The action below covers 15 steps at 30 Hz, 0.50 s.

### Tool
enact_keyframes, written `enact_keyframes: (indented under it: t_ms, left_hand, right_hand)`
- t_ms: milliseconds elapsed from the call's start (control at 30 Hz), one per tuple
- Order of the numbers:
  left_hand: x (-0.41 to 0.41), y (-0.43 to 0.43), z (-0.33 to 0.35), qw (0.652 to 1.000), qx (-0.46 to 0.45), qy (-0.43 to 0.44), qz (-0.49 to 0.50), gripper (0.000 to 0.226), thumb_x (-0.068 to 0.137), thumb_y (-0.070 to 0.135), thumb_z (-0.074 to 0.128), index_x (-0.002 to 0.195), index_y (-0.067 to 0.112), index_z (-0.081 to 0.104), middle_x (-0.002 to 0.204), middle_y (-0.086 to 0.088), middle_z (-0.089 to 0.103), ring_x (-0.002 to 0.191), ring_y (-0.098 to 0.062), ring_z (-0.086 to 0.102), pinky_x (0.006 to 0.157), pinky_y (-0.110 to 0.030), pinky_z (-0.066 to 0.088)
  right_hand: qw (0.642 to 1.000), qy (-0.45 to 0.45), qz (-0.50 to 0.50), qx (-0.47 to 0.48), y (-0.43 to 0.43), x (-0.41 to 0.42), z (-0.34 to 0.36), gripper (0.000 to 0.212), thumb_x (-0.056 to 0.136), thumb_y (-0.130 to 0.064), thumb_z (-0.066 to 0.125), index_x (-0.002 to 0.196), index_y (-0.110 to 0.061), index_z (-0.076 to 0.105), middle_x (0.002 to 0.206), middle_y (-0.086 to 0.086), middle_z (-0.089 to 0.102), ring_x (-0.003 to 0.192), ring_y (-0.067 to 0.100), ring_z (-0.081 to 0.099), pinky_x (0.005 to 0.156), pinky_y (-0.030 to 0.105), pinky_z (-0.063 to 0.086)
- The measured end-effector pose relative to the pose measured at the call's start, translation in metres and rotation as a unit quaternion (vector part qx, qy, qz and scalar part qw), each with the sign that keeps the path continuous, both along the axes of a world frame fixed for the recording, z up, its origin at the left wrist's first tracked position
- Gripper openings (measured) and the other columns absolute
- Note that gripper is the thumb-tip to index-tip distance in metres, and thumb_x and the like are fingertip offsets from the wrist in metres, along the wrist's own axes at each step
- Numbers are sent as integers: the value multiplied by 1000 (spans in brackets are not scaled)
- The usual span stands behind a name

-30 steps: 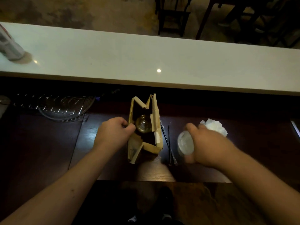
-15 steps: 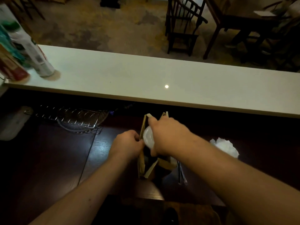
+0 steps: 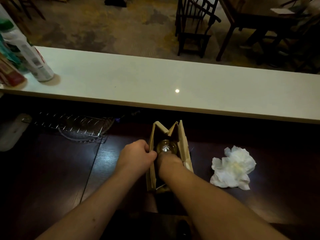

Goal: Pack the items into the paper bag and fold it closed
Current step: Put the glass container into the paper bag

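Upright brown paper bag (image 3: 183, 149) stands open on the dark wooden table (image 3: 69, 170); left hand (image 3: 136, 155) pinches its left rim shut-fisted. Right hand (image 3: 168, 161) is sunk inside, fingers hidden, grip unreadable. Round amber glass item (image 3: 166, 147) sits dimly within; crumpled white napkin (image 3: 232, 168) lies apart, right.

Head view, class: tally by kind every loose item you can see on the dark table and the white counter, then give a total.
Paper bag: 1
Glass jar in the bag: 1
Crumpled tissue: 1
Wire rack: 1
Spray can on the counter: 1
Red-and-teal packages, partly cut off: count unclear
Total: 5 clear items
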<state>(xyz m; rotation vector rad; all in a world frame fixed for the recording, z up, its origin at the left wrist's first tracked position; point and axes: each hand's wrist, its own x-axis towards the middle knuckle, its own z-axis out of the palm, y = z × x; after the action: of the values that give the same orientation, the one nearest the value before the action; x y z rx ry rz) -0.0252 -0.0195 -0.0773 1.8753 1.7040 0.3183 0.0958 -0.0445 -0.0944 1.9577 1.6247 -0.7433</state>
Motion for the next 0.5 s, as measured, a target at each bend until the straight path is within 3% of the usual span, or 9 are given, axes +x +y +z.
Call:
enact_keyframes:
  t_ms: [100, 233, 367, 500]
  left_hand:
    - [-1, -2, -1, 1000, 1, -3, 4, 18, 64, 48, 59, 65, 30, 57, 60, 10, 63, 54, -3, 56, 45, -22, 35]
    - [-3, -3, -2, 1000, 6, 2, 7, 19, 66, 47, 59, 65, 29, 57, 58, 9, 63, 53, -3, 54, 44, -23, 33]
    - [-3, -4, -3, 1000, 13, 10, 9, 18, 70, 45, 65, 65, 29, 57, 59, 10, 63, 53, -2, 53, 44, -23, 32]
    - [-1, -5, -2, 1000, 11, 9, 8, 18, 70, 47, 63, 66, 30, 58, 58, 10, 64, 52, -2, 55, 44, -22, 32]
  right_hand:
    - [999, -1, -17, 33, -2, -3, -7, 57, 100, -16, 53, 149, 1, 30, 148, 22, 37, 130, 32, 48, 97, 37, 48]
    - [999, -34, -11, 28, -6, -6, -5, 76, 97, -14, 59, 154, 4, 12, 146, 25, 39, 126, 32, 54, 91, 38, 52]
    - [994, -38, 98, -1, -15, -8, -5, 56, 101, -18, 51, 150, 0, 31, 149, 22, 36, 131, 33, 44, 99, 40, 46]
    - [992, -46, 118, -18, -15, -5, 0, 50, 101, -17, 51, 147, -3, 37, 149, 20, 38, 131, 32, 46, 99, 40, 46]
